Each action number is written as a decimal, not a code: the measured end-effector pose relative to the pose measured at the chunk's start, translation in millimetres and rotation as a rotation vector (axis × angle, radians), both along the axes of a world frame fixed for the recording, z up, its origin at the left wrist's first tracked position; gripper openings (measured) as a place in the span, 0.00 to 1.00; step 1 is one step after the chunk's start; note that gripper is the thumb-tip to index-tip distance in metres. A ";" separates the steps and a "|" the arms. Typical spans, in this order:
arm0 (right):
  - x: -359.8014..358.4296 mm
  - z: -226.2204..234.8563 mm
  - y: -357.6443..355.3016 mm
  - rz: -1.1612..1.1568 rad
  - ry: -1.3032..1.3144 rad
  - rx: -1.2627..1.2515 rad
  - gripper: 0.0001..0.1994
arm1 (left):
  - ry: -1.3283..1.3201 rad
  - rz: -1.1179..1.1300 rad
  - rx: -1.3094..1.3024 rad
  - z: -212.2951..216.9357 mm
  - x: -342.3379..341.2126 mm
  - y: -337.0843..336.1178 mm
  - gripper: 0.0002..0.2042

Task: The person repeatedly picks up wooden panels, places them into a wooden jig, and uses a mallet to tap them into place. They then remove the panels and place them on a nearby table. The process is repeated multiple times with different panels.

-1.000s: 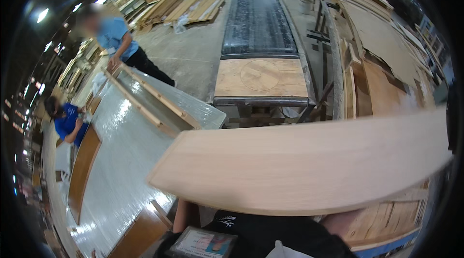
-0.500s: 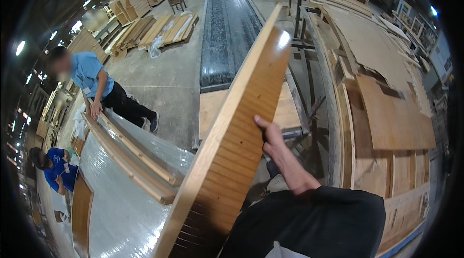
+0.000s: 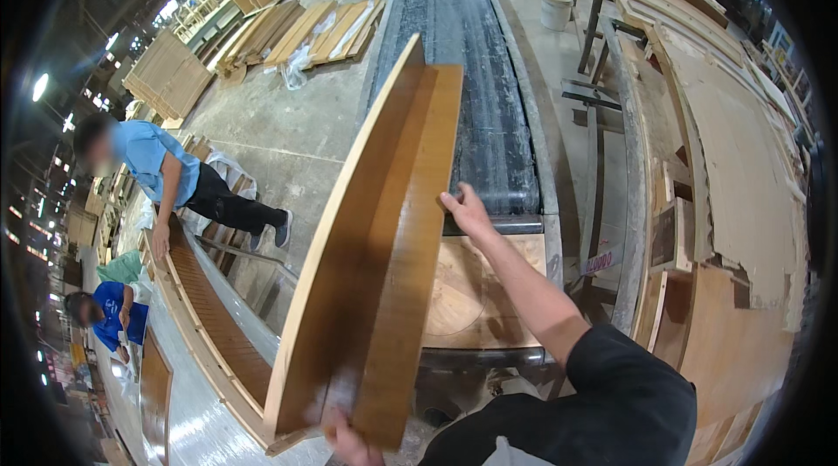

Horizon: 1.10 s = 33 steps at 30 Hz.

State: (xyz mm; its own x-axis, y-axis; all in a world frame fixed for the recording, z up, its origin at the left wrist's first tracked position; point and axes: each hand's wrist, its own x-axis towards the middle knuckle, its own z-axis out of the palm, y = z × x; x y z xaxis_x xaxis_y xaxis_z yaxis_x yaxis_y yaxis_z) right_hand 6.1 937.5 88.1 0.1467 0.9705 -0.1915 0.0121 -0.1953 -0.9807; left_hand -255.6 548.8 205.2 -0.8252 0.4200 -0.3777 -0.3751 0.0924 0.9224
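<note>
Panel (image 3: 375, 265) gripped between both hands.

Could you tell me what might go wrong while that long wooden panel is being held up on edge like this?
The panel is long and held only by the right hand on its edge and the left hand at its near end, so it could twist or slip.

Its far end reaches over the conveyor and might strike it.

A person leans over a bench close by on the left and could be hit if the panel tips that way.
</note>
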 end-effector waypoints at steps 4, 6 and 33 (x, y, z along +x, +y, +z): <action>77.8 16.8 -39.6 0.028 -0.012 0.151 0.26 | -0.337 -0.272 0.147 -82.4 28.8 198.5 0.15; 119.7 4.3 -80.6 0.022 0.028 0.064 0.22 | -0.453 -0.455 0.182 -123.9 44.5 313.8 0.14; -327.6 101.9 -367.8 0.969 0.113 0.221 0.12 | 0.445 0.478 0.012 -118.6 -287.5 -219.3 0.37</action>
